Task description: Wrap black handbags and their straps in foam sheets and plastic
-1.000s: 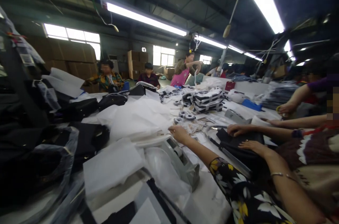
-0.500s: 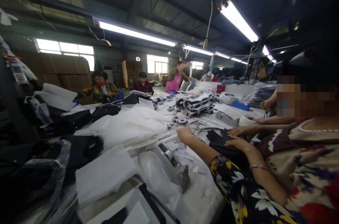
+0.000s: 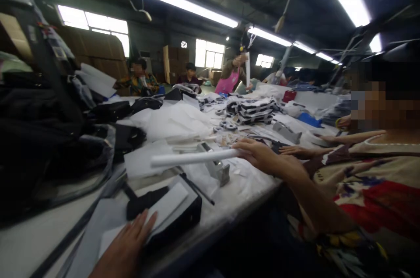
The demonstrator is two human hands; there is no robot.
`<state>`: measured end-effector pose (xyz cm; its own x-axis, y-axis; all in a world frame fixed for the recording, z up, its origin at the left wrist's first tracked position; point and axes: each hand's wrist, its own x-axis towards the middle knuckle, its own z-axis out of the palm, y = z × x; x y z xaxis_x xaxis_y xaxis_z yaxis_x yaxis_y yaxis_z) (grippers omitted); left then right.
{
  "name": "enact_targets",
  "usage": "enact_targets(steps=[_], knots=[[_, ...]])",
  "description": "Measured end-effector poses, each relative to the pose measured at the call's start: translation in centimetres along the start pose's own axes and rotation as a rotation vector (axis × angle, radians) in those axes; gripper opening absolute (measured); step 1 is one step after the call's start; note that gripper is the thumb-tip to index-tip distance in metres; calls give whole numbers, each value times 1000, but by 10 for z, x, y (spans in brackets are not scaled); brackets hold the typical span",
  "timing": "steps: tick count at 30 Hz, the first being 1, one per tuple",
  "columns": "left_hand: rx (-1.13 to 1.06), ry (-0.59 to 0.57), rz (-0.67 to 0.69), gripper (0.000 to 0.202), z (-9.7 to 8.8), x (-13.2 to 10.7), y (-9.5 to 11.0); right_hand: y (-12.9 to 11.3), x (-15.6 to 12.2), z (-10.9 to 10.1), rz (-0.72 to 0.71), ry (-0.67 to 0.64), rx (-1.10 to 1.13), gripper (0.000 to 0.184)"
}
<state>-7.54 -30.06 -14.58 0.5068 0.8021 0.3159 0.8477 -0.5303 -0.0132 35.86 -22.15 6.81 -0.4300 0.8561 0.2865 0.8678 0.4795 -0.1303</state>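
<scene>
My right hand, below a dark floral sleeve, grips one end of a long thin white roll, either paper or foam. The roll points left across the table, passing in front of a grey tape dispenser. At the lower left, my left hand lies flat with its fingers stretched over white sheets. Those sheets rest on a black bag near the table's front edge. The back of the hand faces me.
A co-worker at my right rests a hand on dark material. Black bags and white wrapping sheets crowd the left. Stacked black-and-white pieces and tape rolls lie farther back. Other people work beyond.
My right hand has drawn the white roll up and toward me from among the sheets. My left hand has come into view on the black bag's sheets. The view has tilted down.
</scene>
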Motion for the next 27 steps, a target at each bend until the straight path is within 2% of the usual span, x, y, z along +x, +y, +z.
enact_targets(steps=[2,4,5,7,10,15,18,22,24,27], knots=[[-72,-136,-122,69,-27,5,7,-20,-18,25,-217,-46,239,24],[-173,-312,-158,64,-48,15,11,-43,-35,56,-312,-80,311,23],[-199,-341,-202,65,-56,20,13,-54,-43,73,-340,-84,307,23],[-257,-362,-228,62,-64,26,14,-75,-55,108,-372,-59,265,25],[-303,-361,-211,60,-67,27,12,-101,-64,153,-340,41,219,25],[-268,-318,-184,64,-64,22,12,-128,-60,203,-216,279,210,18],[-179,-243,-154,76,-55,17,16,-139,-61,220,-139,435,253,14],[-38,-89,-78,68,-35,7,21,-148,-65,219,-115,552,256,15],[11,-38,-52,65,-27,2,21,-148,-61,209,-183,550,216,21],[57,-19,-26,61,-22,0,23,-142,-43,196,-354,399,128,38]])
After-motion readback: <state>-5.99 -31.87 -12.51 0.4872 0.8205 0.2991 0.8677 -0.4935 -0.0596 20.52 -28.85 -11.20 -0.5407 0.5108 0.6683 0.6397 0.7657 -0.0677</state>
